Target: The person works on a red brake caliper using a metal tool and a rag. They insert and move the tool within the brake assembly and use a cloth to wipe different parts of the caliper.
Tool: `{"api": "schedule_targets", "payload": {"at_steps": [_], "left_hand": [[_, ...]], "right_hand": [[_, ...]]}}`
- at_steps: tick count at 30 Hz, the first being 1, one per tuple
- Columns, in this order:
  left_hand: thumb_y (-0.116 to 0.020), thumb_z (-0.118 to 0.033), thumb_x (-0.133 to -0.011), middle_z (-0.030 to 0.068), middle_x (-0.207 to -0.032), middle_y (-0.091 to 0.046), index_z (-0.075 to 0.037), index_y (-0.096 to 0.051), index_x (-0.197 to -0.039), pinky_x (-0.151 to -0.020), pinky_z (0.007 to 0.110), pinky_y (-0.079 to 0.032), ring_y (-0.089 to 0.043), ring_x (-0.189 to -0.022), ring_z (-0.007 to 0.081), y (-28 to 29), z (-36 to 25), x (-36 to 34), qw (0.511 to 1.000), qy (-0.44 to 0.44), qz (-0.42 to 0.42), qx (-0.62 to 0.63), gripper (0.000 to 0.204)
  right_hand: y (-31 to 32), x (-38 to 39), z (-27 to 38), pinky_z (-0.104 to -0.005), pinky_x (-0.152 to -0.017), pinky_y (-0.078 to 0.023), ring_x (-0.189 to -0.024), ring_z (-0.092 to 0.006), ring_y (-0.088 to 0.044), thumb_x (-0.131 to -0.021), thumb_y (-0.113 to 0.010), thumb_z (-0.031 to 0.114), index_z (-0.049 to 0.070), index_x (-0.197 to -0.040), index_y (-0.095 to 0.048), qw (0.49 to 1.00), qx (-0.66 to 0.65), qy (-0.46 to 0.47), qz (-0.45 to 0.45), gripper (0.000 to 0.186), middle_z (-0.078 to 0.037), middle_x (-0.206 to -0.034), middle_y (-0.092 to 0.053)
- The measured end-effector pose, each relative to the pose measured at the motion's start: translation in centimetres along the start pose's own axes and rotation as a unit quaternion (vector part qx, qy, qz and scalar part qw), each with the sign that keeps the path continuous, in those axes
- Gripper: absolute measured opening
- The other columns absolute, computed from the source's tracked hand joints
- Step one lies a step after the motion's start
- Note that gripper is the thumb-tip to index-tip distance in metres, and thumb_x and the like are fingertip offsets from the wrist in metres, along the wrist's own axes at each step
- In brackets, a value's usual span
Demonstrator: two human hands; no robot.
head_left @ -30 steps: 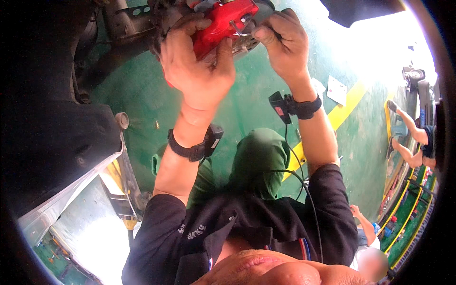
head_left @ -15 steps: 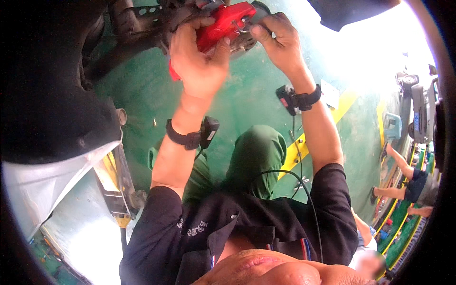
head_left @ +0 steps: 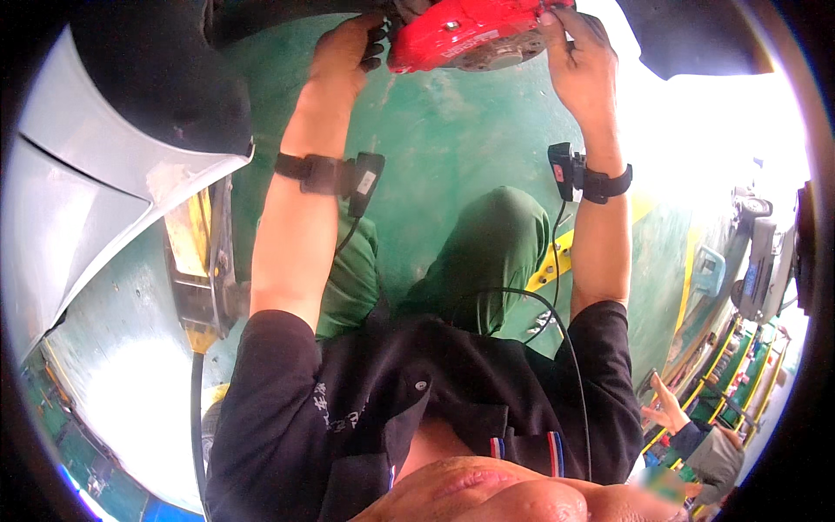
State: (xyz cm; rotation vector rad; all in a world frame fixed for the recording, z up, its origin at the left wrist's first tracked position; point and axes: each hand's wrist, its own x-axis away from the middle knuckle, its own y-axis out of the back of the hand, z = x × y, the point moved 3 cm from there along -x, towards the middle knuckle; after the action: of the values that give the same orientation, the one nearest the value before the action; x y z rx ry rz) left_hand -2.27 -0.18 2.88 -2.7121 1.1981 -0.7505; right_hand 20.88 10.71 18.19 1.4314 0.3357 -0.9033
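A red brake caliper [head_left: 435, 43] hangs at the top centre, in front of a rusty round hub [head_left: 500, 56]. My left hand [head_left: 344, 52] is at the caliper's left end, its fingers curled; what they grip is hidden. At the caliper's right end, my right hand [head_left: 583, 61] is closed, thumb and finger at a small metal part too small to name. Both wrists wear black straps with small cabled boxes.
Black wheel-well lining [head_left: 148, 78] and a pale car panel [head_left: 96, 200] fill the upper left, above a yellow-and-metal jack [head_left: 196, 244]. Bolts [head_left: 548, 271] lie on a yellow stripe by my knee. A light-blue stool [head_left: 709, 265] and another person [head_left: 713, 461] are at right.
My left hand has moved off the caliper's middle to its left end, exposing the red face. My right hand has shifted right with the caliper's end. The whole view has shifted.
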Motion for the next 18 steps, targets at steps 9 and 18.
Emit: {"api": "schedule_targets", "payload": {"at_steps": [9,18], "left_hand": [[-0.053,-0.021,-0.097,0.0093,-0.103,-0.069,-0.009,-0.065,-0.120,-0.082,0.032,-0.051,-0.064,-0.093,0.0180,0.1,5.1,-6.2,0.978,0.018,0.139,0.153,0.029],[-0.072,-0.016,-0.084,0.0044,-0.077,-0.062,-0.007,-0.063,-0.088,-0.060,0.031,-0.045,-0.056,-0.064,0.0197,2.7,8.4,-11.7,0.930,0.106,0.275,0.219,0.013]], "right_hand": [[-0.7,3.8,-1.0,-0.0436,-0.084,-0.050,-0.098,-0.0345,-0.062,-0.096,-0.060,0.028,0.005,-0.099,-0.069,0.997,0.015,-0.071,0.022,0.025,-0.015,-0.099,-0.069],[-10.2,8.8,7.3,-0.0484,-0.078,-0.049,-0.092,-0.0407,-0.060,-0.094,-0.058,0.016,0.001,-0.099,-0.061,0.971,-0.131,-0.142,0.141,0.016,-0.020,-0.093,-0.065]]}}
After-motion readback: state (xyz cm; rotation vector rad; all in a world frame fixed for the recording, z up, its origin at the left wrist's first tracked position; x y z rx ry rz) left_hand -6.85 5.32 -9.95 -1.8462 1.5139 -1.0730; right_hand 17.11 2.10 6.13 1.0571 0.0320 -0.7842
